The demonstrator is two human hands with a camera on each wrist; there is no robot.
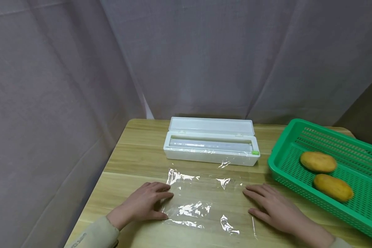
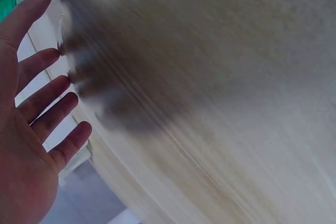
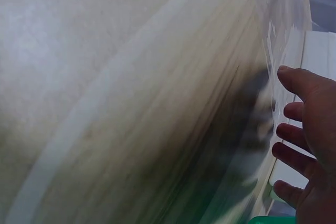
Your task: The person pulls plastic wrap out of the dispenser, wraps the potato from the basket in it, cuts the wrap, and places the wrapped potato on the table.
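Note:
A clear sheet of plastic wrap [image 1: 193, 209] lies spread on the wooden table, wrinkled and shiny in places. Behind it stands a white plastic wrap dispenser [image 1: 212, 157], its lid [image 1: 211, 126] tipped back and a roll [image 1: 210, 144] inside. My left hand [image 1: 142, 203] is at the sheet's left edge, fingers apart and slightly bent, fingertips right at the film. On the opposite edge my right hand [image 1: 274, 208] hovers low with loosely extended fingers. Both wrist views show spread fingers, with the left hand [image 2: 31, 108] and right hand [image 3: 315, 129] gripping nothing.
To the right, a green plastic basket [image 1: 276, 170] holds two yellow, mango-like fruits [image 1: 318, 162]. A small green slider [image 1: 255, 152] sits on the dispenser's right end. Grey curtains [image 1: 198, 62] hang behind and left of the wooden table [image 1: 124, 162].

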